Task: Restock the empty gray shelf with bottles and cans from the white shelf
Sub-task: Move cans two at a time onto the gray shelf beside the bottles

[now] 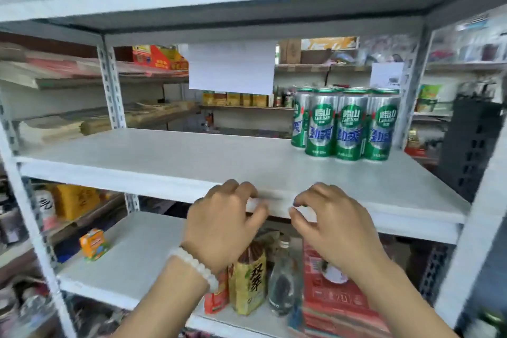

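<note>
Head camera, close, facing forward and slightly down at shelf (170,156) front (single view).

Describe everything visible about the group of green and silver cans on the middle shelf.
The green and silver metal drink cans stand upright, packed close together at the back right of the pale gray shelf board. Three form the front row, with at least one more behind on the left. Each shows a green round emblem with white characters and blue lettering below. Neither hand touches them.

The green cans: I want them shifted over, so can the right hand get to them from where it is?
Probably yes: the right hand holds nothing, and only bare shelf lies between it and the green cans.
</note>
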